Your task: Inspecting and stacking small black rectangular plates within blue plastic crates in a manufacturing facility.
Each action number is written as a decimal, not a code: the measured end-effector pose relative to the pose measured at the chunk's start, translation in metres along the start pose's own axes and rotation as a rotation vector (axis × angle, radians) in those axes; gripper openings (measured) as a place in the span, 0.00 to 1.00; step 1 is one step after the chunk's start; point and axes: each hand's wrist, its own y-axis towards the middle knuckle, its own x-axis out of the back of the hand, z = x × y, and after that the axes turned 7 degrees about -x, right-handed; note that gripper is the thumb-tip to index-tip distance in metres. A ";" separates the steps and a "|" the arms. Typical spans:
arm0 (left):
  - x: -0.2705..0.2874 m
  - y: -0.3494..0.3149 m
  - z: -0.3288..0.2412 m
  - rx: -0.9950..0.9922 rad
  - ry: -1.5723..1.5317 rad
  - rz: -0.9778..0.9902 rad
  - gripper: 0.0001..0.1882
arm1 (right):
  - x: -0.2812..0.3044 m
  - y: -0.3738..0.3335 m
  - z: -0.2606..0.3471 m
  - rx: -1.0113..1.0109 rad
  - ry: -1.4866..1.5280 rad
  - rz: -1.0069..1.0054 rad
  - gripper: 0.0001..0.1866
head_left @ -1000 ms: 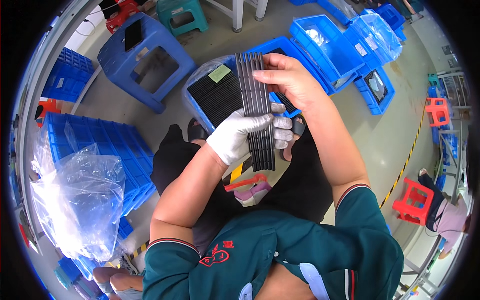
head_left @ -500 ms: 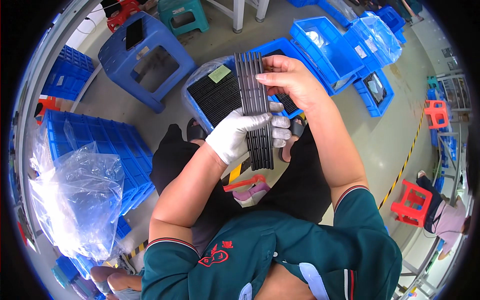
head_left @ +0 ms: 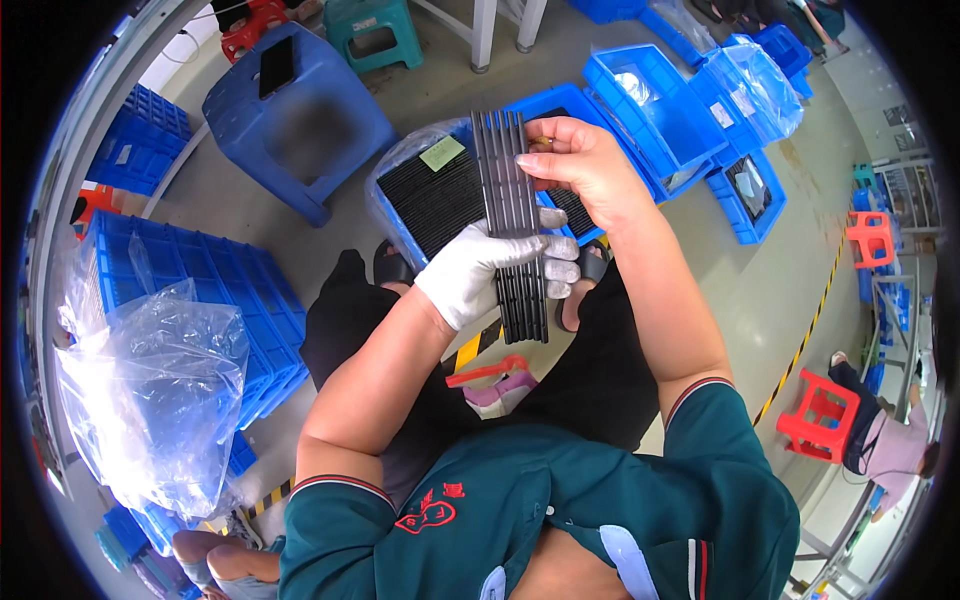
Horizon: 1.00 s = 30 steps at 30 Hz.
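Observation:
In front of my body, my left hand (head_left: 478,262), in a white glove with greyed fingertips, is closed around several long, slim black strips (head_left: 507,215). They lie side by side as a flat bundle, nearly upright in the picture, with evenly spaced marks along them. My right hand (head_left: 585,165) is bare. Its thumb presses on the bundle's upper right edge, and the curled fingers are partly hidden behind it. Just beyond the bundle stands a blue crate (head_left: 392,205) lined with clear plastic, filled with rows of similar black strips; a green paper note (head_left: 441,153) lies on them.
Another blue crate (head_left: 565,98) sits behind my right hand, with more blue bins (head_left: 655,100) farther right. A blue stool (head_left: 350,170) carrying a dark phone (head_left: 277,66) stands far left. Stacked blue crates (head_left: 200,290) and clear plastic bags (head_left: 165,390) are at left. A person sits near a red stool (head_left: 820,415).
The whole view has shifted slightly. Both hands keep nearly the same hold on the black strips, with my right fingers moving a little along the edge.

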 end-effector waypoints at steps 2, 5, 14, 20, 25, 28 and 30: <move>0.001 0.000 0.001 -0.010 0.003 0.008 0.21 | -0.002 -0.001 -0.001 0.029 -0.001 -0.001 0.19; 0.002 -0.002 -0.002 -0.028 -0.029 -0.013 0.21 | -0.003 0.002 -0.003 0.162 0.047 -0.093 0.16; 0.001 -0.004 -0.013 -0.115 -0.027 -0.118 0.17 | -0.014 -0.021 0.003 0.345 -0.105 -0.107 0.07; 0.004 -0.004 -0.011 -0.110 -0.004 -0.154 0.17 | -0.021 -0.014 -0.005 0.434 -0.220 -0.127 0.07; 0.001 -0.004 -0.013 -0.118 0.035 -0.197 0.16 | -0.025 -0.015 -0.006 0.490 -0.434 -0.184 0.07; -0.003 -0.006 -0.014 -0.130 0.061 -0.223 0.14 | -0.032 -0.019 -0.002 0.682 -0.645 -0.253 0.07; -0.003 -0.004 -0.013 -0.148 0.098 -0.236 0.13 | -0.032 -0.020 -0.001 0.847 -0.819 -0.273 0.08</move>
